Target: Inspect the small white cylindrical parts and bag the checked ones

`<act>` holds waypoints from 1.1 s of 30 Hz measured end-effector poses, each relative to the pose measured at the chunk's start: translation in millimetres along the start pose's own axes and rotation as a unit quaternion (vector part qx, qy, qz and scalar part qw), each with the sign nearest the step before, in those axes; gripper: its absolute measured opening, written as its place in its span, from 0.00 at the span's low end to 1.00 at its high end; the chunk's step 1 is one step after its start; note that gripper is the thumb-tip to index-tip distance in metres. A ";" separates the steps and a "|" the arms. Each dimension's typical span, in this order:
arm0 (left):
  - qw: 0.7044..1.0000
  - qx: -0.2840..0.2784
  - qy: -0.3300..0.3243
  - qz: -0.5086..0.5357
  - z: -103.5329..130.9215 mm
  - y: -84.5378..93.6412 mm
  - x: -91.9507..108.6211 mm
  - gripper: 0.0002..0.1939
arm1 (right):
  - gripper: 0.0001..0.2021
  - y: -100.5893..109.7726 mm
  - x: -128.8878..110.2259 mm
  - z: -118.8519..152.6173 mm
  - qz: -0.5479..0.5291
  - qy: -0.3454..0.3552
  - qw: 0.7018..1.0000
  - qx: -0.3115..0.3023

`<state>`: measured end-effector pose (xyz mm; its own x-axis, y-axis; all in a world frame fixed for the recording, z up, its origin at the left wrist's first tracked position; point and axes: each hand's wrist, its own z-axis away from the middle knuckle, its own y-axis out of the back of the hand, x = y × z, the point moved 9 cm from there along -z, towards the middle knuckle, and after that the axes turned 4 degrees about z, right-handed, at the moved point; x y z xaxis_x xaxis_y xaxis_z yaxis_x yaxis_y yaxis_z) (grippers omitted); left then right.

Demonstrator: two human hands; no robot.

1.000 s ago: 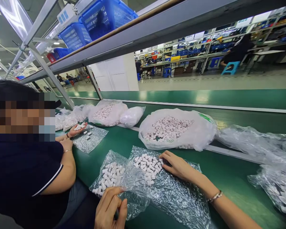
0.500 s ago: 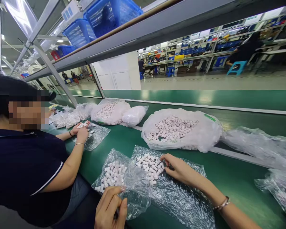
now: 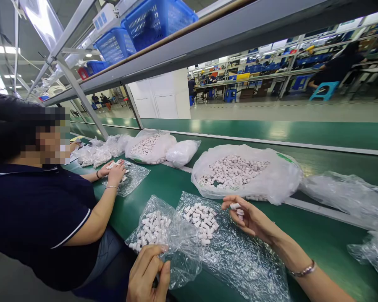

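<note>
**Head view: small white parts picked up off the crinkled plastic**

Head camera looks down on a green desk, and the right hand hovers just above a clear plastic sheet, palm turned partly up. Its fingers are curled narrow around a couple of small white parts, one pinched at the tips and another resting against the palm. Just to the left of that hand sits a loose pile of parts on the same sheet, apart from the hand.

Down at the bottom edge, the left hand has its fingers closed on the rim of a clear bag, which holds another cluster of the same white pieces. Whether a part is tucked inside that grip, I cannot tell.

By the look of them, these pieces are light, hard little plastic cylinders that are easy to scatter and likely to roll. A fingertip pinch across the short body seems the safest hold. The bag is thin, soft film that crumples, so gripping it by the mouth makes sense.

Beyond the sheet lies a big white bag, open and heaped with more parts. On the left, a co-worker in a dark shirt has both hands on another sheet. Blue baskets sit on the shelf overhead.
</note>
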<state>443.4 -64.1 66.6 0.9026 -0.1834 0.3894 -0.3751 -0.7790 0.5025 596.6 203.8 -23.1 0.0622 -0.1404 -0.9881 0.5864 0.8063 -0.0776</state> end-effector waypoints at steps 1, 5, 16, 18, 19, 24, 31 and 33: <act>1.000 0.002 -0.003 0.001 -0.2 -0.1 0.5 0.11 | 0.23 0.0 0.1 -0.5 0.029 0.004 1.000 0.010; 1.000 0.023 -0.008 0.005 -0.4 -1.4 0.5 0.11 | 0.19 -5.5 2.7 -5.2 0.291 0.037 0.954 0.069; 0.999 0.042 -0.028 0.012 -4.3 -7.7 0.6 0.12 | 0.19 -11.4 33.0 -20.2 0.433 0.006 0.900 0.048; 0.999 0.038 -0.033 0.011 -3.9 -6.9 1.1 0.11 | 0.21 -8.3 30.5 -19.3 0.320 -0.008 0.947 0.035; 0.999 0.037 -0.034 0.009 -3.3 -6.3 1.0 0.11 | 0.22 -7.2 29.6 -17.9 0.238 -0.024 0.971 0.029; 0.999 0.029 -0.030 -0.008 -1.2 -3.8 -1.4 0.12 | 0.18 -5.1 12.9 -8.4 -0.127 -0.041 0.989 0.056; 1.000 0.011 -0.005 0.003 -0.3 -1.2 2.3 0.11 | 0.13 -25.5 8.6 -0.5 -0.208 -0.070 0.975 0.033; 1.000 0.009 -0.002 0.005 0.8 0.1 2.4 0.11 | 0.13 -31.2 5.8 1.0 -0.206 -0.064 0.976 0.019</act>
<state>445.7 -65.1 66.9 0.8997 -0.1942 0.3908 -0.3803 -0.7881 0.4840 579.5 177.3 -26.3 -0.0861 -0.5221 -0.8485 0.6121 0.6443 -0.4585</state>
